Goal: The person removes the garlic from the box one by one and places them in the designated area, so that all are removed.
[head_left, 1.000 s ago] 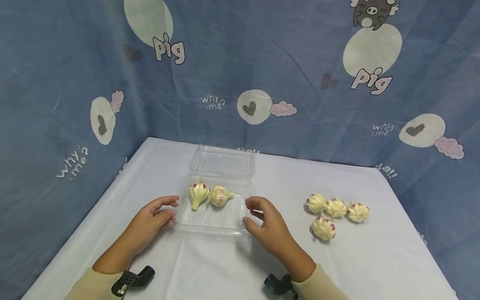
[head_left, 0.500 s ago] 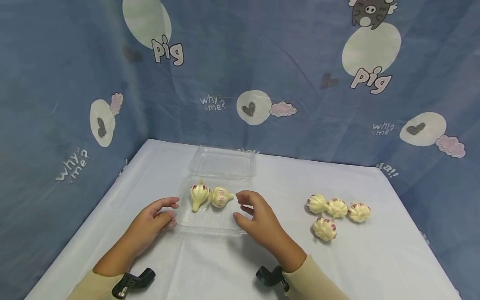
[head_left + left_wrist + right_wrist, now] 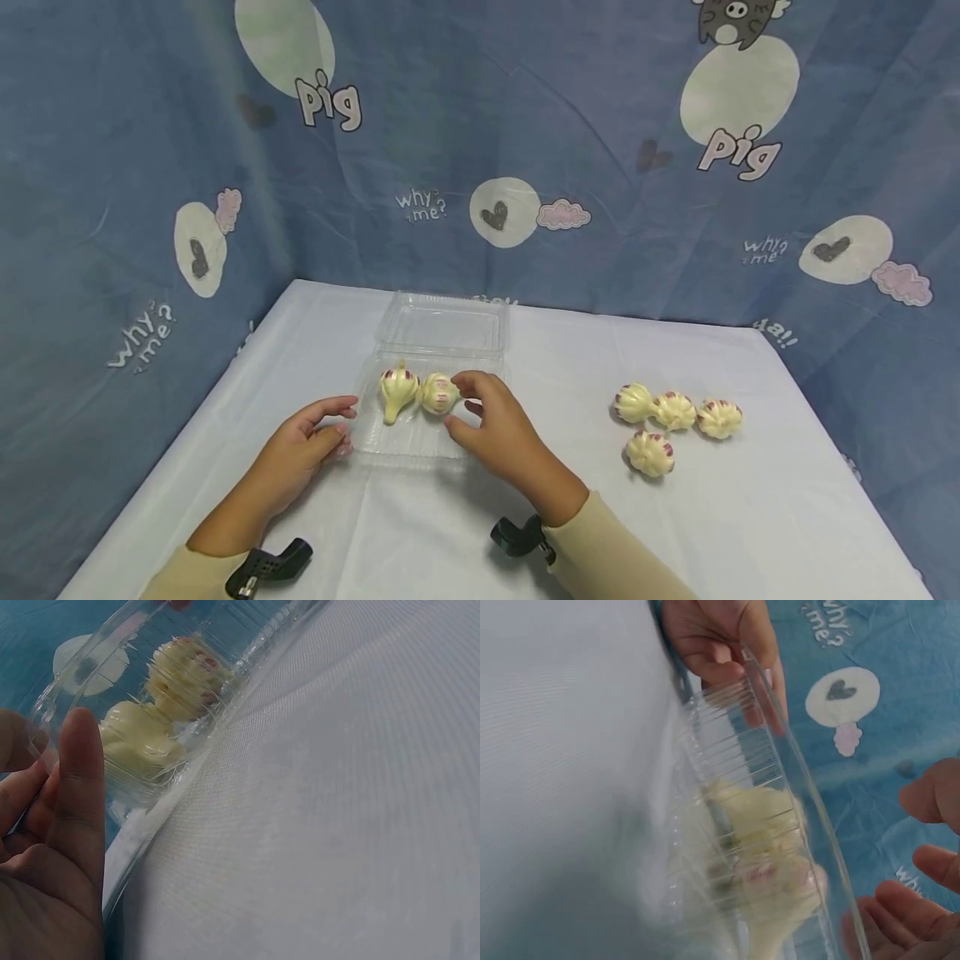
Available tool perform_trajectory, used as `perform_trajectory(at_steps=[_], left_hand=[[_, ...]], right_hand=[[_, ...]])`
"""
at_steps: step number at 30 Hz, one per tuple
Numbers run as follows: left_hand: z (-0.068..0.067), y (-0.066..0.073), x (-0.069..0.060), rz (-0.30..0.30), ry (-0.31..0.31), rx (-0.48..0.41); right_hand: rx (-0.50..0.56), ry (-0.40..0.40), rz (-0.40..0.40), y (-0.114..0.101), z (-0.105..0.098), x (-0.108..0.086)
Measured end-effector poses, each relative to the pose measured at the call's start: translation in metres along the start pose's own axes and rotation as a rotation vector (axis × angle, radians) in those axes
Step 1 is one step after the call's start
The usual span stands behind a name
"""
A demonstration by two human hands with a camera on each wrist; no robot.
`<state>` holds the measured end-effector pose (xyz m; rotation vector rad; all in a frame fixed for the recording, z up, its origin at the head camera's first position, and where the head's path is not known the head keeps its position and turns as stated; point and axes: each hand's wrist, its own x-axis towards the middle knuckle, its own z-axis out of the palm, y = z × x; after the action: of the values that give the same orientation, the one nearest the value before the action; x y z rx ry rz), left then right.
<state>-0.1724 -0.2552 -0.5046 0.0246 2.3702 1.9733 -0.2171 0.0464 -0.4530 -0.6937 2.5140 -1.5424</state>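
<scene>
A clear plastic clamshell box (image 3: 408, 442) lies with its lid folded back on the white table. Inside sit two garlic bulbs, side by side: the left garlic bulb (image 3: 398, 390) has its stem toward me, the right garlic bulb (image 3: 438, 394) has its stem to the right. My left hand (image 3: 303, 446) is at the box's left rim, thumb and fingers apart around the edge. Over the box's right part, my right hand (image 3: 501, 425) has its thumb and index finger spread beside the right bulb's stem. Nothing is held in it; its fingers (image 3: 904, 904) also show in the right wrist view.
Several more garlic bulbs lie on the right of the table: a row of three, with a garlic bulb (image 3: 675, 411) in its middle, and one nearer garlic bulb (image 3: 650, 454). A blue printed cloth (image 3: 615, 167) hangs behind. The lid (image 3: 446, 325) lies toward the back.
My right hand has moved left from the box's right rim to the right-hand bulb. My left hand has stayed at the left rim. The bulbs have stayed in place.
</scene>
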Motion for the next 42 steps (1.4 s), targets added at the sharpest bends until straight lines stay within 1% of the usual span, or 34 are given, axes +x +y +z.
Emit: perform_trajectory(at_steps=[7, 12, 17, 21, 27, 32, 36, 42], left_hand=[[-0.001, 0.001, 0.002, -0.01, 0.003, 0.013], [0.002, -0.001, -0.001, -0.014, 0.005, -0.013], [0.002, -0.001, -0.002, -0.012, 0.008, -0.011], [0.001, -0.001, -0.001, -0.008, 0.006, 0.001], [0.0, 0.001, 0.001, -0.013, 0.008, 0.019], [0.0, 0.003, 0.001, -0.012, 0.011, 0.029], [0.0, 0.002, 0.0, -0.01, 0.01, 0.023], [0.0, 0.0, 0.0, -0.001, 0.006, 0.024]], right_hand=[[0.011, 0.023, 0.016, 0.0, 0.004, 0.011], [-0.041, 0.019, 0.022, -0.001, 0.007, 0.017], [-0.07, 0.028, 0.033, -0.001, 0.011, 0.023], [-0.091, 0.045, 0.036, -0.001, 0.014, 0.025], [-0.125, 0.056, 0.063, -0.001, 0.017, 0.028], [-0.116, 0.056, 0.086, 0.0, 0.022, 0.032], [-0.136, 0.058, 0.111, 0.0, 0.024, 0.034], [-0.185, 0.061, 0.107, 0.004, 0.025, 0.036]])
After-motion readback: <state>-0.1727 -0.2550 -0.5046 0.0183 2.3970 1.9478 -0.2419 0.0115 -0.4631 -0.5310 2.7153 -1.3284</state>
